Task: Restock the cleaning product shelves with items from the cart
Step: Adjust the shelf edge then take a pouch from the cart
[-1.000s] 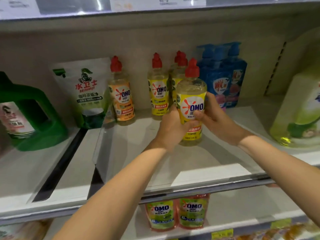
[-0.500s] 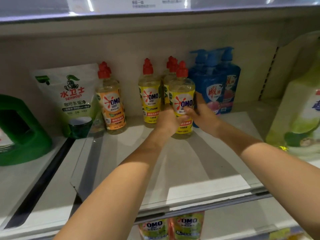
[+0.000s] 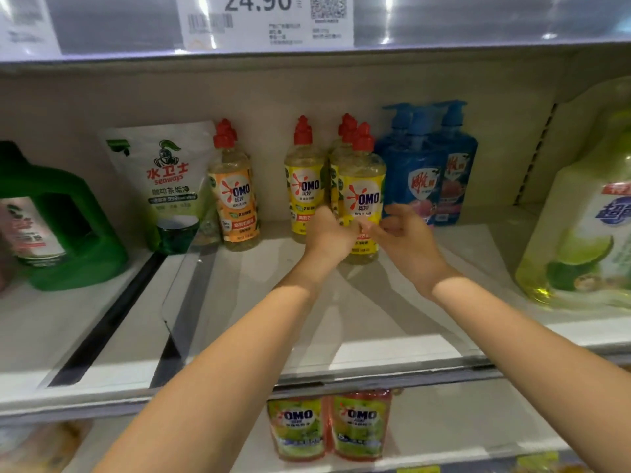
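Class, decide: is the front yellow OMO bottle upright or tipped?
Upright: the front yellow OMO bottle stands on its base on the shelf, red cap pointing up.

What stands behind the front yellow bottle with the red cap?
More yellow bottles: only their red caps and left edges show. The front bottle hides their count.

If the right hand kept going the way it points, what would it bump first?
Most likely the front yellow OMO bottle: the right hand aims left and inward at its lower label. It is blurred there, so they may already touch.
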The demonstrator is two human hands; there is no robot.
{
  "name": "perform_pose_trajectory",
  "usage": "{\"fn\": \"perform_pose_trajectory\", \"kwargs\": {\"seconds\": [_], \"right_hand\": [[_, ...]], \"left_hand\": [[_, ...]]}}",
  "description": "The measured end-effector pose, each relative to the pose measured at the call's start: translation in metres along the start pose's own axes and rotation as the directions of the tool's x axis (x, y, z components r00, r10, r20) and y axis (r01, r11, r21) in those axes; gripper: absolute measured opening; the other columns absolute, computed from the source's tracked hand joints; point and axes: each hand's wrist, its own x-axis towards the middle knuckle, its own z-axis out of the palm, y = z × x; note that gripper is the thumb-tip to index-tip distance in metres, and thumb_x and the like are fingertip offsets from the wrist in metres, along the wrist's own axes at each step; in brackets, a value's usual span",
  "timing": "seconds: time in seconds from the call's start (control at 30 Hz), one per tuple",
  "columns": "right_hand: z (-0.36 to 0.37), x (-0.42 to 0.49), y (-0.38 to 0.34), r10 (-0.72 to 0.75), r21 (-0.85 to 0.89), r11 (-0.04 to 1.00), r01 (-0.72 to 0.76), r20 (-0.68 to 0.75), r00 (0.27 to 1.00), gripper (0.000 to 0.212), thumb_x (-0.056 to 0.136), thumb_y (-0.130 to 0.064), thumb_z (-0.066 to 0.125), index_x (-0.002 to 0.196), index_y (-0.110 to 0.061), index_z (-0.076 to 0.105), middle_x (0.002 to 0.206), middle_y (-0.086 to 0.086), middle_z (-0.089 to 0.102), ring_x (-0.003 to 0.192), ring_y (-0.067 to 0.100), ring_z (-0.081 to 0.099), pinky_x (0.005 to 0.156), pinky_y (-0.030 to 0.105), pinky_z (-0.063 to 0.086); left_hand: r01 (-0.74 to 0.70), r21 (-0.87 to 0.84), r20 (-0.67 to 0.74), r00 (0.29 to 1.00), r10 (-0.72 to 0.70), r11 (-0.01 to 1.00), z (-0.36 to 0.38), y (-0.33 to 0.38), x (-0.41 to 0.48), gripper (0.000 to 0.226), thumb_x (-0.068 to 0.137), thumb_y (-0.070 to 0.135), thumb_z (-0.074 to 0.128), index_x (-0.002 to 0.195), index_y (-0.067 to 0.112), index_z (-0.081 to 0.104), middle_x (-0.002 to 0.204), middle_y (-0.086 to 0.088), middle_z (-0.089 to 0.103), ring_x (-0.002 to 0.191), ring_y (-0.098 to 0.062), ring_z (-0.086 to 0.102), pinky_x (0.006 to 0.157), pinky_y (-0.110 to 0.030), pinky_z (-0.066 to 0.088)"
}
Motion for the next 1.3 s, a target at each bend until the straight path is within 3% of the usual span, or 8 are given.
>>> {"fn": "perform_pose_trajectory", "kwargs": {"seconds": [0.2,0.43,0.6,0.73,0.9,1.0,1.17,1.3], "right_hand": [[0.012,-0.090,-0.028,-0.200,0.234,0.956,0.178,0.072,0.977,0.004,0.091,-0.016,0.063,0.094,-0.017,0.064,0.087,0.004,0.069,0.082,0.018,0.064,0.070,0.028,0.053],[0.084,-0.203,-0.051,-0.351,0.481,0.871,0.096,0.473,0.808,0.006,0.078,-0.022,0.062,0.080,-0.018,0.066,0.076,0.001,0.065,0.066,0.002,0.058,0.062,0.010,0.046],[0.179,-0.276,-0.058,-0.379,0.483,0.875,-0.028,0.718,0.584,0.010,0.081,-0.026,0.062,0.079,-0.017,0.065,0.072,0.002,0.064,0.063,0.008,0.056,0.063,0.021,0.047],[0.263,-0.350,-0.062,-0.376,0.435,0.896,-0.091,0.851,0.367,0.011,0.091,-0.006,0.058,0.081,-0.005,0.062,0.065,-0.002,0.063,0.058,0.005,0.054,0.059,0.013,0.044],[0.362,-0.442,-0.048,-0.246,0.261,0.958,-0.119,0.961,0.130,0.027,0.097,-0.012,0.054,0.072,-0.011,0.064,0.064,0.002,0.062,0.057,0.009,0.055,0.054,0.023,0.044],[0.406,-0.499,-0.037,-0.219,0.218,0.975,0.038,0.976,0.006,0.034,0.095,-0.015,0.060,0.061,-0.020,0.061,0.058,-0.003,0.059,0.052,0.003,0.051,0.052,0.018,0.040],[0.456,-0.561,-0.019,-0.082,0.149,0.930,0.337,0.975,-0.206,0.021,0.087,-0.017,0.069,0.071,-0.023,0.057,0.075,-0.004,0.060,0.074,0.015,0.056,0.062,0.019,0.039],[0.484,-0.591,-0.016,-0.136,0.321,0.711,0.625,0.936,-0.326,0.012,0.090,-0.034,0.065,0.095,-0.023,0.061,0.098,-0.003,0.057,0.096,0.021,0.053,0.075,0.031,0.044]], "left_hand": [[-0.036,-0.410,-0.017,0.999,0.032,0.911,-0.065,0.008,-0.098,0.024,0.093,0.017,0.062,0.114,0.006,0.060,0.106,-0.013,0.068,0.091,-0.019,0.068,0.080,-0.033,0.059],[-0.163,-0.377,-0.297,0.954,0.047,0.912,-0.167,-0.063,-0.223,0.008,0.088,0.011,0.066,0.096,0.011,0.065,0.082,-0.005,0.068,0.074,-0.011,0.065,0.069,-0.026,0.055],[-0.028,-0.286,-0.498,0.858,-0.123,0.958,-0.229,-0.139,-0.309,0.005,0.091,0.011,0.064,0.091,0.016,0.064,0.078,-0.006,0.064,0.067,-0.007,0.062,0.059,-0.019,0.050],[0.149,-0.263,-0.659,0.694,-0.290,0.953,-0.288,-0.206,-0.388,0.004,0.086,0.023,0.066,0.085,0.025,0.063,0.075,-0.003,0.065,0.069,-0.010,0.060,0.066,-0.028,0.053],[0.441,-0.240,-0.749,0.483,-0.454,0.865,-0.346,-0.288,-0.498,0.007,0.090,0.015,0.065,0.086,0.018,0.061,0.072,0.006,0.056,0.060,0.003,0.049,0.060,-0.012,0.040],[0.635,-0.231,-0.788,0.323,-0.525,0.737,-0.367,-0.332,-0.561,0.005,0.089,0.014,0.066,0.088,0.016,0.061,0.074,0.003,0.059,0.064,-0.008,0.054,0.065,-0.025,0.046],[0.806,-0.203,-0.770,0.219,-0.599,0.555,-0.384,-0.381,-0.629,0.014,0.089,0.014,0.062,0.103,0.014,0.059,0.101,-0.003,0.062,0.089,-0.019,0.061,0.082,-0.036,0.051],[0.851,-0.208,-0.760,0.170,-0.627,0.483,-0.394,-0.403,-0.647,0.019,0.088,0.014,0.062,0.107,0.013,0.059,0.107,-0.005,0.061,0.096,-0.021,0.059,0.083,-0.036,0.050]]}}
